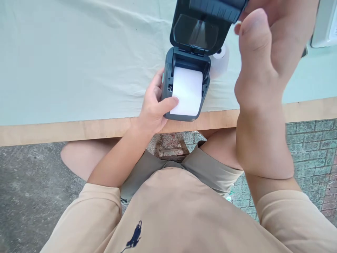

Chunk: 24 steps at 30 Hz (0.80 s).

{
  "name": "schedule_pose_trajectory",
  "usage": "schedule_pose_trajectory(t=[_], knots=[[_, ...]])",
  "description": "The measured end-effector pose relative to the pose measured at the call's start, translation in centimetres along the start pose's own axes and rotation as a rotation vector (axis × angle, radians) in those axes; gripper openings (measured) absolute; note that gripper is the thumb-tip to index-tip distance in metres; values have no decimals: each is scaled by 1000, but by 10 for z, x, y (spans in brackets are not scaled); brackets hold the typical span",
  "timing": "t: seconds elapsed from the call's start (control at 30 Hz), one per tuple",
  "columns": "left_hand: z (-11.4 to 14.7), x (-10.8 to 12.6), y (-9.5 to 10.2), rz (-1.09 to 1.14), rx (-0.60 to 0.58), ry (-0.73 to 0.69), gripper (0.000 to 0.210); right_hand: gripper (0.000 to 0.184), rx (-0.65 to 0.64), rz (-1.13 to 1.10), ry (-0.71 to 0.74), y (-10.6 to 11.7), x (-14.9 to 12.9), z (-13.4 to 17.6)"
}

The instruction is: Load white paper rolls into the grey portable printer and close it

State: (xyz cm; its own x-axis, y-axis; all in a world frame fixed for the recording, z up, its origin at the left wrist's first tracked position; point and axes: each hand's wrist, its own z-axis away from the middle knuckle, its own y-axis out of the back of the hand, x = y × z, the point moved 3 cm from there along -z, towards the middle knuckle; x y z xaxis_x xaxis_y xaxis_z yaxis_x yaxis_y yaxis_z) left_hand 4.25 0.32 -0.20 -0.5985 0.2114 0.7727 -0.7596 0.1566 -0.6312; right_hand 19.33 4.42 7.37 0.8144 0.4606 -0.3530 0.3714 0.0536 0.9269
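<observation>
A small dark label printer (pixel 166 102) is held over the table's front edge, its hinged lid (pixel 196 33) swung up. White paper (pixel 187 89) lies in the printer's compartment and reaches toward the front rim. My left hand (pixel 155 102) is closed around the printer's left side, thumb on the paper's edge. At the lid's upper right corner is my right hand (pixel 263 42), its fingers partly behind the lid and partly cut off by the frame. It appears to grip the lid there.
A white paper roll (pixel 222 61) stands on the pale cloth-covered table (pixel 79 63), partly behind the printer. At the top right lies a white object (pixel 323 26), with the end of a dark item (pixel 304 52) beside it. A wooden edge (pixel 65 133) runs along the table's front.
</observation>
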Motion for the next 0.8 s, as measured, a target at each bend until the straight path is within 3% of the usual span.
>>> schedule_pose_trajectory(t=[0.13, 0.27, 0.4, 0.57, 0.7, 0.8], knots=[[1, 1, 0, -19, 13, 32, 41, 30, 29, -34, -93, 3, -3, 7], [0, 3, 0, -2, -18, 22, 42, 26, 110, -185, -37, 4, -13, 12], [-1, 5, -2, 26, 4, 49, 30, 34, 48, -311, -16, 2, -16, 12], [2, 7, -5, -56, 107, 111, 30, 39, 55, -341, 20, 5, -17, 12], [1, 10, -7, 20, 81, 121, 24, 30, 69, -263, 24, 4, -17, 11], [-1, 8, -6, 79, 71, 108, 32, 28, 107, -208, 76, 4, -17, 13]])
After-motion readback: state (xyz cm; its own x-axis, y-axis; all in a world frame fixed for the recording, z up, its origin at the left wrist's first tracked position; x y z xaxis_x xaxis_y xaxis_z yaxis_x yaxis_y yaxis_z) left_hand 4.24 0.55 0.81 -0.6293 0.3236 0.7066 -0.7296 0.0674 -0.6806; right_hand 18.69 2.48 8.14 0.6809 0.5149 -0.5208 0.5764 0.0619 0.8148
